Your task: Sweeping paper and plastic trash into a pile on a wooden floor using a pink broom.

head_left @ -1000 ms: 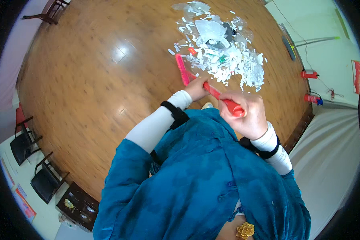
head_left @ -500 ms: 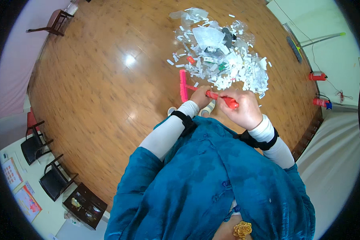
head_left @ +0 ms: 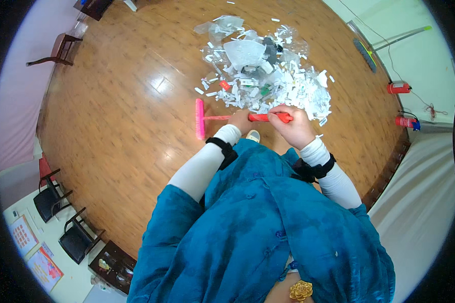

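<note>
Both my hands are wrapped round the red handle of a pink broom (head_left: 200,119). My left hand (head_left: 241,121) grips the lower part of the stick, and my right hand (head_left: 293,125) is closed near its top end. To the left of my hands the broom head is at the floor, apart from the heap of litter (head_left: 293,88). White paper scraps and strips, clear plastic film and a few dark pieces make up that heap, just beyond my hands. A small red piece (head_left: 224,85) lies at its left side.
A grey and green broom (head_left: 365,54) leans by the right wall, with two fire extinguishers (head_left: 399,88) nearer me. Black chairs (head_left: 77,242) and a dark glass-topped table (head_left: 112,266) line the left wall. A brown stool (head_left: 60,50) stands far left. Wooden floor (head_left: 131,151) surrounds me.
The broom head has swung left, away from the heap, and the stick lies more level across my view. Both hands have shifted slightly left with it. The whole view has turned a little.
</note>
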Tool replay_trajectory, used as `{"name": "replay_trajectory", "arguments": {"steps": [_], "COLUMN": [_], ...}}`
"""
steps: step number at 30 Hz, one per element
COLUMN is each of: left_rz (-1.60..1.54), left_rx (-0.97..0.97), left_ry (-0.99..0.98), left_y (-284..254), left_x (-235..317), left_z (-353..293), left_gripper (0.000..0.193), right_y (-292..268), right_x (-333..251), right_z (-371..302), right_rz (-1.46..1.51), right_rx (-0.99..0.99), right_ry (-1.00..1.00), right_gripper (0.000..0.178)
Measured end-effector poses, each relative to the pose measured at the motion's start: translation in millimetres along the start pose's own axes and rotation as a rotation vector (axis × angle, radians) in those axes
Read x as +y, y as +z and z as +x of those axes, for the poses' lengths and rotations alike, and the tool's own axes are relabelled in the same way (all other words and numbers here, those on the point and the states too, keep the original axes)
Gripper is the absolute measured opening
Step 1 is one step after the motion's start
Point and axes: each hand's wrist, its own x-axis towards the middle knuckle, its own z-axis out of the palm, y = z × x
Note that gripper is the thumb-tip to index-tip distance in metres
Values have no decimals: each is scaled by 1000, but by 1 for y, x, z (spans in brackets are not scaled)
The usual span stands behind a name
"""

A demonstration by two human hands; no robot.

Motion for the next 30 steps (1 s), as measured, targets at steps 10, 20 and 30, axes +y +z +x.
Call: {"name": "replay_trajectory", "arguments": {"steps": [10, 20, 30], "left_rz": [-373, -257, -134], "left_rx": [156, 21, -81], "left_ry": [458, 591, 298], "left_y": [45, -2, 36], "left_x": [119, 154, 49], "left_z": [75, -22, -33], "left_gripper": [24, 26, 21], "right_y": [-85, -114, -65], "right_x": [-38, -88, -25], "right_z": [-18, -71, -51], "right_rz": [-376, -401, -182], "right_rx": [255, 253, -32], "right_ry": [-124, -346, -334], "right_gripper": [15, 12, 13]}}
